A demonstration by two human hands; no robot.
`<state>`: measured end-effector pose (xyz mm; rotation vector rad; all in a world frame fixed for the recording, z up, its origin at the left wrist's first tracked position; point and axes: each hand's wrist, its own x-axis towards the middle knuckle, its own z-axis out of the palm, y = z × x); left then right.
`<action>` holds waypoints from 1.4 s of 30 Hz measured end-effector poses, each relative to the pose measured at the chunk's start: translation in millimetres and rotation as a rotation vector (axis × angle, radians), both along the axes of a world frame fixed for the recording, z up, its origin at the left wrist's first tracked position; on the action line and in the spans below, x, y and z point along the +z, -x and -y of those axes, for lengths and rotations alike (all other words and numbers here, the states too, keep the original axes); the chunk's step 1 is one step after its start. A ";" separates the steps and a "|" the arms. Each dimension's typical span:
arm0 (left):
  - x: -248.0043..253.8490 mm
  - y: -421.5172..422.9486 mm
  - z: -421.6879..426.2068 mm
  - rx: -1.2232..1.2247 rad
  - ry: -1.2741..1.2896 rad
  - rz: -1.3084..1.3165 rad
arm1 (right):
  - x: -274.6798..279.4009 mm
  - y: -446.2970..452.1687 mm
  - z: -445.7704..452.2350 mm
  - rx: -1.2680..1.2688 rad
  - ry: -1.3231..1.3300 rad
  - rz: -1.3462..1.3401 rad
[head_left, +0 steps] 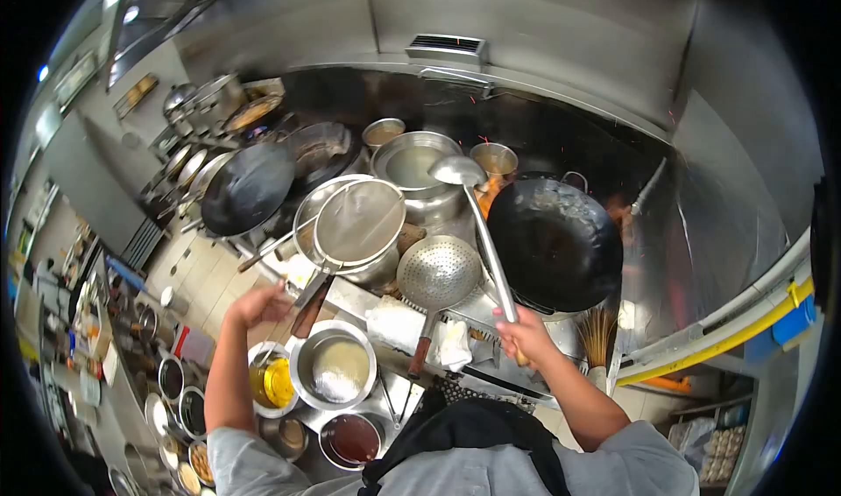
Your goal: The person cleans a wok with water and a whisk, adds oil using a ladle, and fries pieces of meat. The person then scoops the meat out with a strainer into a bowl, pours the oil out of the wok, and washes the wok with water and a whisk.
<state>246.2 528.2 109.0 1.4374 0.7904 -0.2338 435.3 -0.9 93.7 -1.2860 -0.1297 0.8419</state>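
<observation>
My right hand (528, 335) is closed around the handle of a long steel ladle (491, 255), whose bowl is raised beside a pot of cloudy liquid (415, 165). Right of the ladle, a large black wok (561, 268) sits over flames, its inside dark with a wet sheen. My left hand (261, 304) is in the air with fingers apart, holding nothing. Close to it are the handles of a fine-mesh strainer (359, 220), which rests over a pot. A perforated skimmer (438, 273) with a wooden handle lies between my hands.
Near my body stand a pot of pale liquid (337, 369), a bowl of yellow oil (278, 384) and a pot of reddish-brown sauce (352, 439). Another black wok (248, 188) is at left. A bristle brush (597, 337) stands by the stove's right edge, and orange sparks fly behind the wok.
</observation>
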 end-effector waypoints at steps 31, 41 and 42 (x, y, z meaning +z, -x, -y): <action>91.5 -42.7 135.9 0.340 0.266 0.610 | 71.4 -60.2 -151.8 0.364 0.567 1.107; 78.1 -35.2 146.5 0.276 0.229 0.537 | 68.3 -66.4 -185.4 0.557 0.427 -0.019; 77.4 -35.6 146.5 0.276 0.221 0.530 | 73.5 -64.8 -183.0 0.530 0.360 -0.251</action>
